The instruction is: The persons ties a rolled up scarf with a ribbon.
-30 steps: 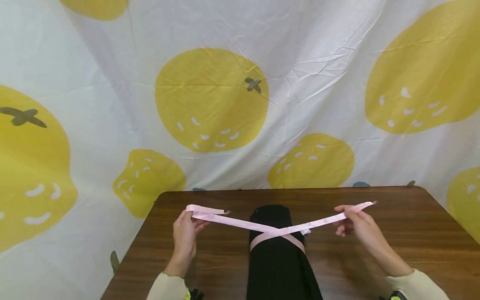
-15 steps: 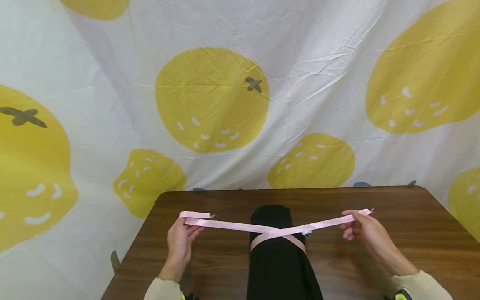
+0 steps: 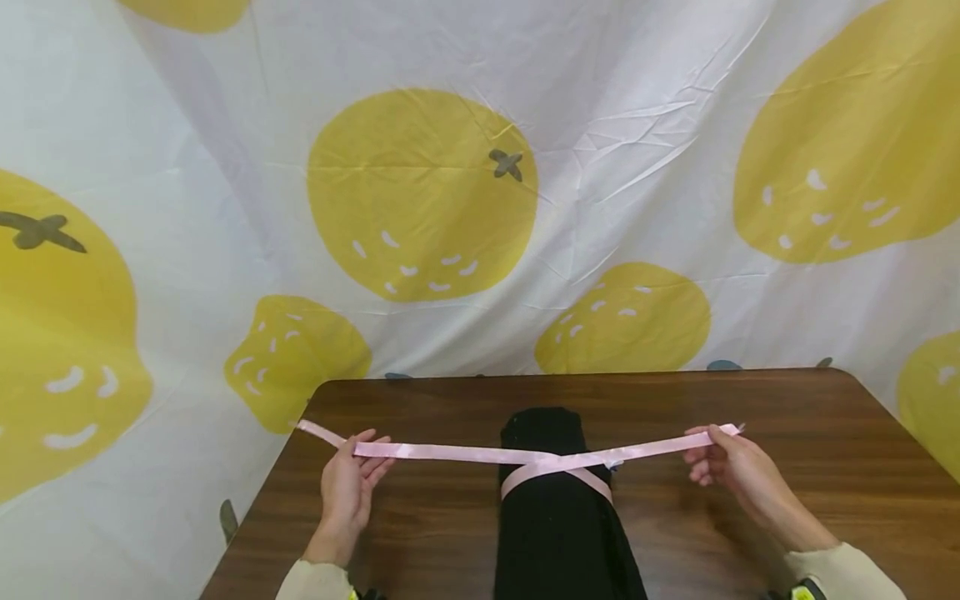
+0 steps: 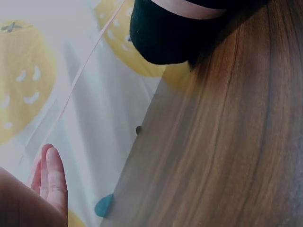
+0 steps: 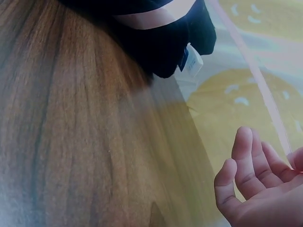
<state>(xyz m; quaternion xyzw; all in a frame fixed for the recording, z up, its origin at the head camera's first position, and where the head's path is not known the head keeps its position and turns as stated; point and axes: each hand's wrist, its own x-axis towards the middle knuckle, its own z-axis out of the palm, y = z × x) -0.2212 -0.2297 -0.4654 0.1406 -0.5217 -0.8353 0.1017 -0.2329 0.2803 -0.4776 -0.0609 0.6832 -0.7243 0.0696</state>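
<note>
A rolled black cloth bundle [image 3: 558, 533] lies lengthwise on the brown wooden table. Round its upper part runs a pink ribbon [image 3: 457, 453], whose two ends cross on top and stretch out to either side. My left hand [image 3: 347, 492] pinches one end between thumb and fingers, and a short tail sticks out past it to the left. At the other side my right hand [image 3: 738, 475] pinches the ribbon close to its tip, the other fingers loosely bent. In the right wrist view a small white tag [image 5: 192, 61] shows on the bundle's edge.
The wooden table [image 3: 427, 533] has rounded far corners. Right behind its far edge hangs a white cloth [image 3: 450, 342] printed with yellow fruit.
My left hand has moved left and toward me, and the ribbon's folded-over tail now points outward. The right hand has shifted slightly right and lower. The ribbon stretches flatter across the bundle.
</note>
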